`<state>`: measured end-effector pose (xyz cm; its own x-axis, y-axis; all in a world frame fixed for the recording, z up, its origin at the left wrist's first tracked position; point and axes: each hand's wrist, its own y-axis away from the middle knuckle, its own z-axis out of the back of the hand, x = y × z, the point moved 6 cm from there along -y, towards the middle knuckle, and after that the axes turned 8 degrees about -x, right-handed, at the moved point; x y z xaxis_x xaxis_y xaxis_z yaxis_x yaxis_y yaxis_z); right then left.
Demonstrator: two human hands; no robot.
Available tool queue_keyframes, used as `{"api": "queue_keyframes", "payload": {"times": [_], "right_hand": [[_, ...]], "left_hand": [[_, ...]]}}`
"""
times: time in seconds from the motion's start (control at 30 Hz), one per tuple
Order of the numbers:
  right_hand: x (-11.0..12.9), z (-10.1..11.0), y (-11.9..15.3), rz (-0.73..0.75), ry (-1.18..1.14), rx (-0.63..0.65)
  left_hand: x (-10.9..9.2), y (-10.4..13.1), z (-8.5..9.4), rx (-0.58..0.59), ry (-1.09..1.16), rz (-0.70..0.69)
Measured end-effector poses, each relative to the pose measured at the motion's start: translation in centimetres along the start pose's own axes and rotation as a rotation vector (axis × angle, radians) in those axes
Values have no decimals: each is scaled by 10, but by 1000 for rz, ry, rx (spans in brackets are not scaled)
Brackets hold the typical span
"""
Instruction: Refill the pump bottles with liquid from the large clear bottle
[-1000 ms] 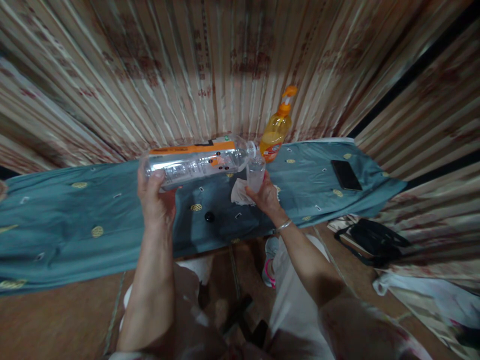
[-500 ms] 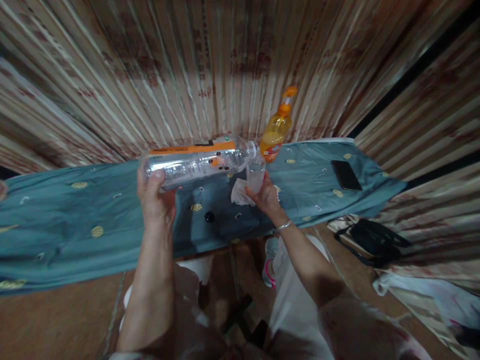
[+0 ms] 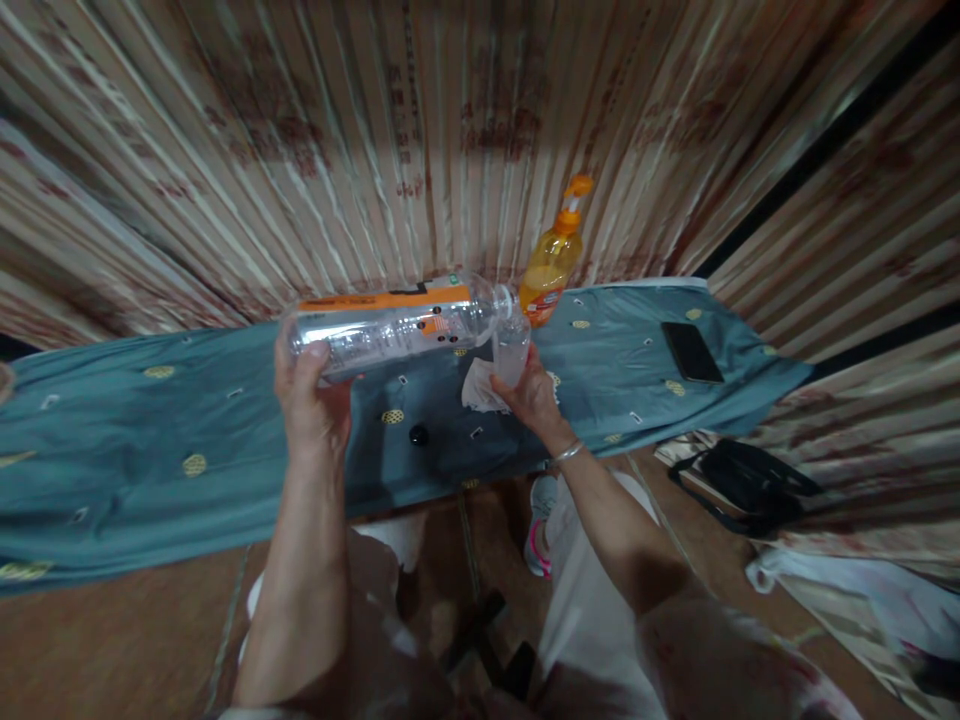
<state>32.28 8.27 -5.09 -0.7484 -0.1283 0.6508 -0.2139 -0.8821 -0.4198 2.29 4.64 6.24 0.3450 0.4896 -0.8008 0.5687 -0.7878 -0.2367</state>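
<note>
My left hand point(image 3: 311, 390) is wrapped round the base of a large clear plastic bottle point(image 3: 390, 335) with an orange and silver label. The bottle lies almost level in the air, its uncapped mouth pointing right. Under that mouth, my right hand point(image 3: 531, 393) grips a small clear cup point(image 3: 511, 352), which looks cloudy inside. Whether liquid is flowing I cannot tell. A pale cloth point(image 3: 480, 388) lies below the cup, partly hidden by my right hand. Nearer me on the table sits a small black cap point(image 3: 418, 435).
An orange pump bottle point(image 3: 551, 270) stands just behind the cup. A black phone point(image 3: 691, 352) lies at the right on the teal tablecloth point(image 3: 232, 420). Pleated curtains point(image 3: 450, 130) hang behind the table, and a black bag point(image 3: 750, 480) is on the floor at right.
Both hands, the large bottle and the cup stay almost in place. At the far left edge, a pale shape that looks like part of a hand has shifted slightly.
</note>
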Motion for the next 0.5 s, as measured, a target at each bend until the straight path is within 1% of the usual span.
{"api": "queue_keyframes", "payload": {"times": [0.27,0.4,0.5], "right_hand": [[-6,-3,0,20,-32,-16],[-7,-5,0,29,-21,2],[-7,-6,0,38,9,-16]], "left_hand": [[-3,1,0,2,-18,-15],[-3,1,0,-10,-29,-13],[-2,1,2,-25,-25,-7]]}}
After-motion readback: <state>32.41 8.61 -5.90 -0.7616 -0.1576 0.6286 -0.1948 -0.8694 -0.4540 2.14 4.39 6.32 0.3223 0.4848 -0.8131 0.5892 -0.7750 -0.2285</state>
